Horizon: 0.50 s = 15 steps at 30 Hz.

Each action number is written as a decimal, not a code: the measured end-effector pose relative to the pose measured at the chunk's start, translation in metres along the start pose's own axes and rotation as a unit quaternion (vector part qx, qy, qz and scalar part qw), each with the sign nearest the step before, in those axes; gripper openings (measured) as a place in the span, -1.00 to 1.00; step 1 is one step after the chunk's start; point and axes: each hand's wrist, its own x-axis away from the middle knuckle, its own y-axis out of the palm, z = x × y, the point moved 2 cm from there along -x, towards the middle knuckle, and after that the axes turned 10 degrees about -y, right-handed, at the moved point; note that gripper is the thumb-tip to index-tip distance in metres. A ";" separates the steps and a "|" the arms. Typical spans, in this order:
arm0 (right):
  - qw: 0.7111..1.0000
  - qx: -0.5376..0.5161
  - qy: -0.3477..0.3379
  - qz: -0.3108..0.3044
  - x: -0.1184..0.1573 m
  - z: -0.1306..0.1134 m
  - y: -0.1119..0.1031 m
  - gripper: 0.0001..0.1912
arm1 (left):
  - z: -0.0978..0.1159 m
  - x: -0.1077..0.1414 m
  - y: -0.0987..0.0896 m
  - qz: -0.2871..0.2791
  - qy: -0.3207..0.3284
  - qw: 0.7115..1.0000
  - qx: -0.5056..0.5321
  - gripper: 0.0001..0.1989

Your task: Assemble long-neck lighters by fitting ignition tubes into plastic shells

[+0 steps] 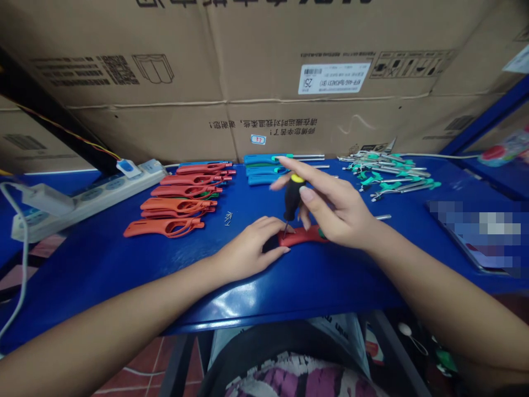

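A red long-nosed lighter (pixel 303 236) lies on the blue table in front of me, its metal tube pointing right. My left hand (pixel 258 242) grips its handle end between thumb and fingers. A black screwdriver with a yellow cap (pixel 292 199) stands almost upright, its tip on that handle end. My right hand (pixel 336 207) holds the screwdriver between thumb and fingers, the index finger stretched over the top. The right hand and wrist hide part of the lighter. Left of the hands is a small pile of screws (pixel 228 218).
Red and orange lighter casings (pixel 177 205) lie stacked at left. Blue lighters (pixel 262 175) sit at the back middle. Metal tubes with green parts (pixel 397 173) are heaped at back right. A power strip (pixel 91 198) is far left, a tablet-like device (pixel 467 242) right. Cardboard boxes (pixel 165 121) stand behind.
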 end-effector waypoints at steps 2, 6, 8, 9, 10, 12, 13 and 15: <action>1.000 -0.010 0.010 -0.005 0.000 0.001 0.001 -0.62 | 0.000 0.000 0.000 -0.001 0.000 1.000 -0.002 -0.72; 0.998 0.055 -0.026 0.024 0.002 0.001 -0.001 -0.65 | 0.000 0.000 0.000 0.004 0.008 1.000 -0.004 -0.72; 1.000 0.007 -0.003 0.003 0.002 0.002 0.001 -0.62 | 0.000 0.000 0.000 0.004 0.008 1.000 -0.008 -0.73; 0.999 -0.034 0.015 -0.010 0.002 0.002 0.002 -0.59 | 0.001 0.000 0.000 0.004 0.007 1.000 -0.009 -0.74; 0.997 -0.072 0.029 -0.020 0.002 0.003 0.002 -0.58 | 0.001 0.000 0.000 0.003 0.005 1.000 -0.010 -0.74; 0.995 -0.093 0.031 -0.011 0.001 0.003 0.002 -0.64 | 0.001 0.000 0.000 0.001 0.003 1.000 -0.011 -0.74; 0.997 -0.071 0.015 0.008 0.000 0.003 0.001 -0.69 | 0.001 0.000 0.000 -0.001 0.001 1.000 -0.011 -0.74; 0.999 -0.006 -0.025 0.044 -0.001 0.002 -0.001 -0.75 | 0.001 0.000 0.000 -0.002 0.001 1.000 -0.009 -0.73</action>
